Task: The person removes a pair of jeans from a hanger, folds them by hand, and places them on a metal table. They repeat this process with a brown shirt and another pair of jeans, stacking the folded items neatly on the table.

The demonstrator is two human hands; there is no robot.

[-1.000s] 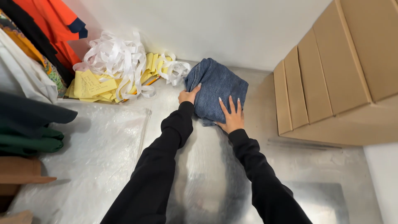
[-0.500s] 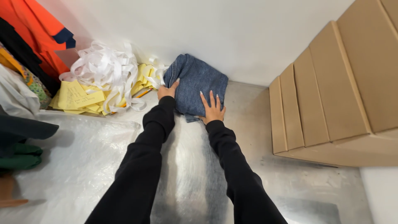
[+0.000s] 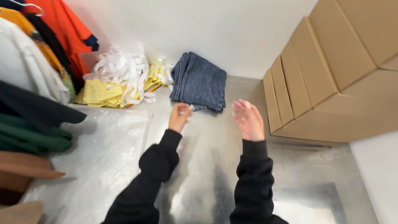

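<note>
A folded pair of blue jeans point(image 3: 200, 81) lies on the metal table point(image 3: 215, 174) near the back wall. Both my hands are drawn back from it, hovering above the table in black sleeves. My left hand point(image 3: 179, 116) is loosely curled, a little in front of the jeans' near edge, and I cannot make out anything in it. My right hand point(image 3: 248, 120) is spread with fingers apart and holds nothing, to the right of the jeans' near corner.
A heap of white strips and yellow paper slips point(image 3: 120, 81) lies left of the jeans. Stacked cardboard boxes point(image 3: 331, 79) fill the right side. Clear plastic sheeting point(image 3: 95, 161) covers the left table area. Hanging and folded garments point(image 3: 33, 83) crowd the left edge.
Both hands were pressing on the folded jeans at the back of the table; they have let go and pulled back toward me. The jeans stay by the wall.
</note>
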